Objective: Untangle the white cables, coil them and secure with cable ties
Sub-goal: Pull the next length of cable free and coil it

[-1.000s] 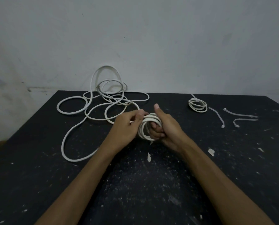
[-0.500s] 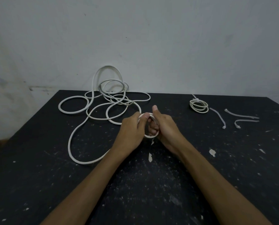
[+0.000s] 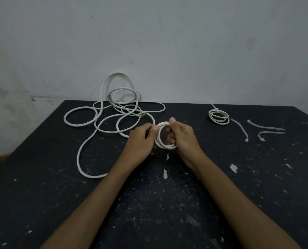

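Head view, the only one: the person sat at a black table [image 3: 239,203] flecked with white chips, and the table served as the landmark. Near the table's middle, the right hand [image 3: 182,136] gripped a small coil [image 3: 164,134] of white cable, thumb on top of the loops and fingers curled through them. The left hand [image 3: 140,139] pinched the cable at the coil's left edge, fingers curled, apparently feeding the next turn. Only a few loops were in the coil. At the table's back-left lay the loose cable [image 3: 117,114], a sprawl of overlapping loops with one arch rising against the wall [image 3: 167,42] and a long bight running toward the near-left; it appeared to lead into the coil, though the join was hidden by the left hand. At the table's back-right sat a finished coil [image 3: 218,117], already bound with a tie. Just right of it lay three spare cable ties [image 3: 240,129], apart from one another and untouched. Judged progress: one cable done; the second barely started, most of its length still uncoiled and partly tangled; whether the sprawl held more than one cable could not be told. Left: finish coiling, then tie.
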